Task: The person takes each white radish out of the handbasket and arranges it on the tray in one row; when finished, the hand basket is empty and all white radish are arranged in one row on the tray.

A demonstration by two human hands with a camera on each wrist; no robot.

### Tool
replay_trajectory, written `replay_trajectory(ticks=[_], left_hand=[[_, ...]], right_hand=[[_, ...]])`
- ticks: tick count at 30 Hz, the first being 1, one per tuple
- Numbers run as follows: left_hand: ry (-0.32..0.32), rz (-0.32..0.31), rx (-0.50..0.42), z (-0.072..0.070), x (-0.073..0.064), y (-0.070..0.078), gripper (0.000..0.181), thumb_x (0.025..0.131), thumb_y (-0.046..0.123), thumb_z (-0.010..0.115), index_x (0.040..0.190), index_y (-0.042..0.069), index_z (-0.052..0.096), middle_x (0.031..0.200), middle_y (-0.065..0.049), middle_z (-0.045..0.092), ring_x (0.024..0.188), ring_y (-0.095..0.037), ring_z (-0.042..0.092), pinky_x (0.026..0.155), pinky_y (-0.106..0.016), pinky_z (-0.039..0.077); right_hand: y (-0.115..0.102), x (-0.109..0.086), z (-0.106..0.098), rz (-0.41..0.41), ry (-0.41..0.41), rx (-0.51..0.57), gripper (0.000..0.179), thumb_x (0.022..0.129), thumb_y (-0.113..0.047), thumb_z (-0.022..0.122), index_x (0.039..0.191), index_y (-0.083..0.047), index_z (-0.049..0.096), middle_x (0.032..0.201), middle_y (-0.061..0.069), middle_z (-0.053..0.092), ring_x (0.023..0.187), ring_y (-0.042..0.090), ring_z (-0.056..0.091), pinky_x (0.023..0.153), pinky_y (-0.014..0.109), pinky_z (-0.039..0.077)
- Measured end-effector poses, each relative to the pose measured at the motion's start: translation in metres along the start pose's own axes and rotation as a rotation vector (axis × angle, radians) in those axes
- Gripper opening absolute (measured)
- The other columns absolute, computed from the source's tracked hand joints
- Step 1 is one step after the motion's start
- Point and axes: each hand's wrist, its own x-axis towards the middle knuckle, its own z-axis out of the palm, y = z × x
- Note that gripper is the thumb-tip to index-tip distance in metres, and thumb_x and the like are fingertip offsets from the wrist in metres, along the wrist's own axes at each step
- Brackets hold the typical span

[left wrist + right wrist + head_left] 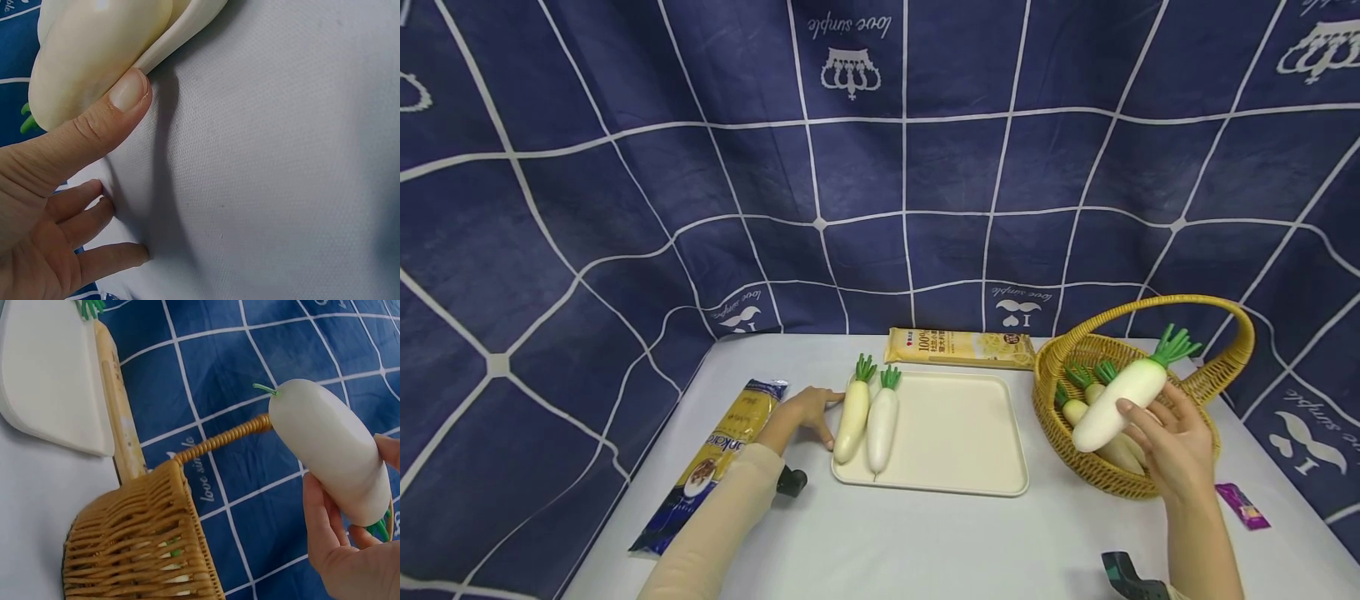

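Note:
My right hand (1180,437) grips a white radish (1122,404) with a green top, holding it above the wicker basket (1052,417). In the right wrist view the radish (328,447) lies between thumb and fingers. Several more radishes (1123,454) lie inside the basket. On the cream tray (958,433) two radishes lie side by side, a yellowish one (852,421) and a whiter one (882,429). My left hand (808,414) is at the tray's left edge, fingers spread; in the left wrist view its thumb (128,94) is against the tray rim beside a radish.
A yellow noodle packet (958,348) lies behind the tray. The blue and gold pasta bag (715,467) lies at the left under my forearm. A small purple packet (1243,506) is right of the basket. A blue checked curtain (940,167) hangs behind the white table.

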Motion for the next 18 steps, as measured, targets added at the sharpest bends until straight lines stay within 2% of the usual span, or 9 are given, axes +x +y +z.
replay_trajectory(ticks=[3, 7, 8, 11, 13, 15, 18], left_hand=[[0.001, 0.004, 0.002, 0.000, 0.000, -0.001, 0.098, 0.051, 0.023, 0.091, 0.138, 0.014, 0.048, 0.142, -0.022, 0.042, 0.132, -0.045, 0.033, 0.109, -0.056, 0.028], [-0.001, 0.003, 0.002, 0.000, 0.001, -0.001, 0.098, 0.051, 0.023, 0.091, 0.138, 0.014, 0.048, 0.142, -0.023, 0.041, 0.132, -0.045, 0.033, 0.109, -0.057, 0.028], [-0.001, 0.003, 0.000, 0.000, 0.001, -0.002, 0.098, 0.051, 0.023, 0.091, 0.138, 0.014, 0.048, 0.142, -0.022, 0.041, 0.132, -0.045, 0.033, 0.109, -0.056, 0.028], [0.001, 0.008, 0.006, 0.001, 0.002, -0.002, 0.097, 0.051, 0.022, 0.091, 0.138, 0.013, 0.049, 0.142, -0.023, 0.042, 0.131, -0.045, 0.034, 0.109, -0.056, 0.029], [0.001, 0.004, 0.001, 0.001, 0.001, -0.002, 0.097, 0.051, 0.022, 0.091, 0.138, 0.014, 0.049, 0.142, -0.023, 0.042, 0.132, -0.045, 0.034, 0.109, -0.056, 0.029], [0.001, 0.002, -0.001, 0.001, 0.001, -0.002, 0.098, 0.051, 0.022, 0.091, 0.138, 0.014, 0.049, 0.142, -0.022, 0.042, 0.132, -0.045, 0.033, 0.109, -0.056, 0.028], [0.000, -0.004, -0.011, 0.001, 0.001, -0.001, 0.098, 0.050, 0.023, 0.091, 0.138, 0.014, 0.048, 0.142, -0.022, 0.041, 0.132, -0.044, 0.033, 0.109, -0.055, 0.028]], right_hand=[[0.012, 0.006, -0.006, -0.042, -0.022, -0.068, 0.065, 0.081, 0.007, 0.066, 0.139, -0.011, 0.042, 0.108, 0.000, 0.062, 0.091, 0.010, 0.067, 0.070, 0.027, 0.058], [0.024, 0.011, -0.009, -0.075, -0.066, -0.083, 0.067, 0.080, 0.006, 0.067, 0.140, -0.012, 0.041, 0.112, 0.002, 0.060, 0.092, 0.013, 0.066, 0.073, 0.028, 0.058], [0.027, 0.012, -0.009, -0.087, -0.085, -0.039, 0.066, 0.080, 0.009, 0.066, 0.139, -0.011, 0.042, 0.112, 0.004, 0.061, 0.091, 0.015, 0.067, 0.071, 0.029, 0.058], [0.028, 0.013, -0.003, -0.052, -0.135, -0.092, 0.070, 0.080, 0.003, 0.069, 0.140, -0.014, 0.038, 0.114, 0.003, 0.060, 0.092, 0.015, 0.067, 0.075, 0.028, 0.058], [0.041, 0.020, -0.006, -0.063, -0.152, -0.074, 0.070, 0.080, 0.007, 0.068, 0.140, -0.012, 0.038, 0.115, 0.006, 0.061, 0.092, 0.018, 0.067, 0.074, 0.029, 0.058], [0.057, 0.029, -0.013, -0.072, -0.157, -0.122, 0.072, 0.080, 0.004, 0.069, 0.142, -0.014, 0.036, 0.118, 0.007, 0.059, 0.094, 0.018, 0.067, 0.075, 0.030, 0.057], [0.086, 0.045, -0.025, -0.101, -0.170, -0.120, 0.075, 0.080, 0.007, 0.068, 0.144, -0.014, 0.033, 0.124, 0.014, 0.055, 0.099, 0.023, 0.066, 0.076, 0.032, 0.057]])
